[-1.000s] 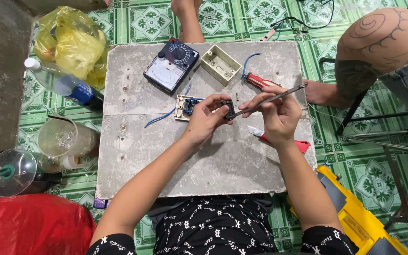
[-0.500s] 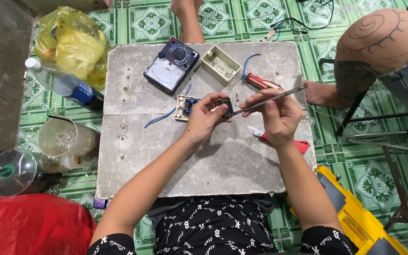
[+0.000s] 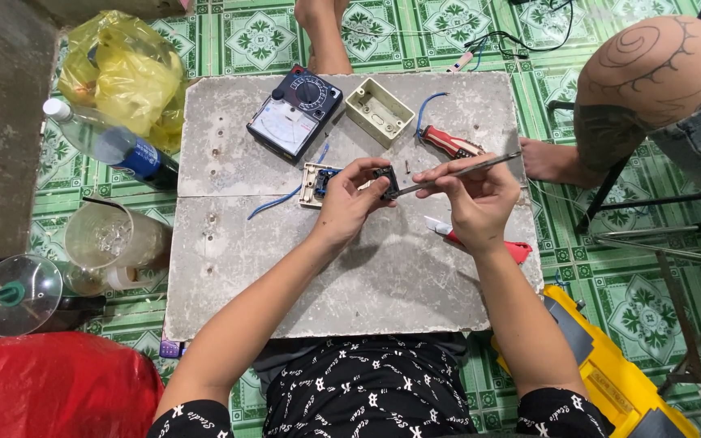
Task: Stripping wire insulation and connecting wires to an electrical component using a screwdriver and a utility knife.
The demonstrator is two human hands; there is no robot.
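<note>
My left hand [image 3: 349, 203] pinches a small black switch module [image 3: 386, 182] above the grey slab table [image 3: 383, 268]. My right hand [image 3: 470, 201] grips a thin metal screwdriver [image 3: 480, 168], its tip against the module. Just behind my left hand lies a cream switch plate [image 3: 315, 183] with a blue wire [image 3: 273, 203] trailing left. A red-handled tool [image 3: 492, 242] lies under my right wrist.
An analog multimeter [image 3: 294, 113], a beige wall box [image 3: 379, 110] and a red-handled screwdriver [image 3: 450, 142] lie at the far side. A water bottle [image 3: 111, 144], yellow bag [image 3: 127, 69] and glass jug [image 3: 111, 235] stand left. Another person's tattooed knee [image 3: 651, 73] is at right; a yellow case [image 3: 610, 373] near right.
Both hands have drawn slightly closer together and the screwdriver tip has moved onto the black module; the rest is unchanged.
</note>
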